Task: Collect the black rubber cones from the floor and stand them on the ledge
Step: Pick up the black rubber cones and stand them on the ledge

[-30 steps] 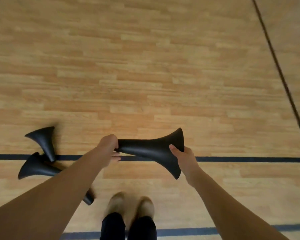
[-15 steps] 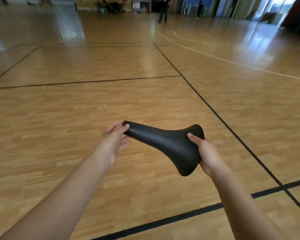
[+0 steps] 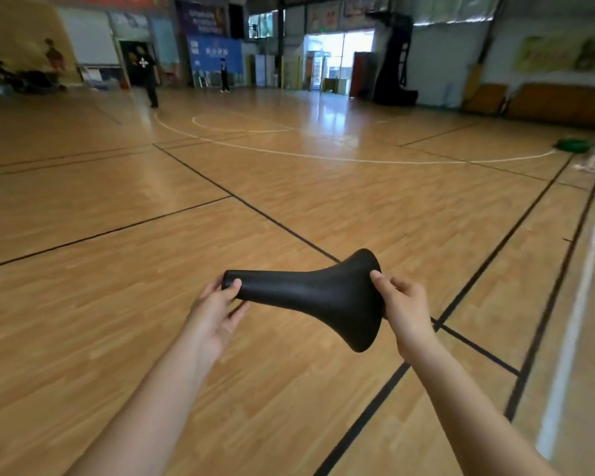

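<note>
- The black rubber cone (image 3: 323, 297) is off the floor (image 3: 110, 304). It is held level in front of the body, with the narrow end to the left and the flared base to the right.
- Left hand (image 3: 217, 310): the grip pinches the narrow tip between thumb and fingers.
- Right hand (image 3: 404, 310): the grip curls round the rim of the flared base, thumb on top.
- Step in hand, as judged: carrying the cone to the ledge. No ledge is in view, so locate it first.
- Recommended: take the load at the base with the right hand and use only a light pinch at the tip, since the rubber probably flexes.
- Turn the base downward before setting the cone down, so that it stands on the flare. Seat the whole rim on the ledge, or the cone may tip.
- Floor: glossy wooden boards marked with black and white court lines.
- Room: a sports hall.
  - Two people (image 3: 149, 77) stand far off, left of centre.
  - A bright doorway (image 3: 337, 56) is at the back, with a dark padded hoop stand (image 3: 395, 67) just to its right.
  - A green object (image 3: 572, 144) lies on the floor at far right.
</note>
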A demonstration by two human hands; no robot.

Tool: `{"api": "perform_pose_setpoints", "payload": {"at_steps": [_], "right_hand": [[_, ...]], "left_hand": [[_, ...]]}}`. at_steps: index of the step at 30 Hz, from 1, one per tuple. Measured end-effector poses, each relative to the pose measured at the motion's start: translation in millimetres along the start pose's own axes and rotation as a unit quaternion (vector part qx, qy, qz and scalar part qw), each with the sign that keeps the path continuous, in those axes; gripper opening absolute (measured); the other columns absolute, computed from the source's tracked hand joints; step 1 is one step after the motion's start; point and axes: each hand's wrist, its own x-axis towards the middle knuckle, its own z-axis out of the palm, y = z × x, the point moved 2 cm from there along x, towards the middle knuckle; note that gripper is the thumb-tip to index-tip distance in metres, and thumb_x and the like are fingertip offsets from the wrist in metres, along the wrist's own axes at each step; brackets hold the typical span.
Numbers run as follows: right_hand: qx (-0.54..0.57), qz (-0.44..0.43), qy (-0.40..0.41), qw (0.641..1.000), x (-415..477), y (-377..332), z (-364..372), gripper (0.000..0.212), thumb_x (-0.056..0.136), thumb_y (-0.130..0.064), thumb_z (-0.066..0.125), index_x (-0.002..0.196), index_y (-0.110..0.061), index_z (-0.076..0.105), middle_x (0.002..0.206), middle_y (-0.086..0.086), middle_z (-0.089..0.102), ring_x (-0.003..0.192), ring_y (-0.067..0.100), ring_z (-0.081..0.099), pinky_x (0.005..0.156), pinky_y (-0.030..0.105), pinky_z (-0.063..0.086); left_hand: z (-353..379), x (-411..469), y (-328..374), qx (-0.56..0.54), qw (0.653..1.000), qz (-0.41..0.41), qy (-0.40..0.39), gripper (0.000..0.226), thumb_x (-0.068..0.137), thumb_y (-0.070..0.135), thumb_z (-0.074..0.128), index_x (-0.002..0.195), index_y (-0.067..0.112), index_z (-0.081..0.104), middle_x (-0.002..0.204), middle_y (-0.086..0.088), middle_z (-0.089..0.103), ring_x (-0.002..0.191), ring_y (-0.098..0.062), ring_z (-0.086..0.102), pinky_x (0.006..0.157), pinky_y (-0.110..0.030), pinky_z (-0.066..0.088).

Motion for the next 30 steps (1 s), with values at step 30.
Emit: {"api": "perform_pose_setpoints", "payload": {"at_steps": [30], "right_hand": [[-0.016,-0.038,0.65,0.759,-365,35,-270,0.039,0.09,-0.031,0.061,0.074,0.004,0.056,0.069,0.01,0.044,0.069,0.018,0.041,0.067,0.035,0.031]], "left_hand": [[187,-235,-244,0.186,0.77,-0.333,-0.512,0.038,0.092,0.008,0.059,0.129,0.012,0.049,0.126,-0.013,0.056,0.118,-0.025,0.054,0.087,-0.034,0.05]]}}
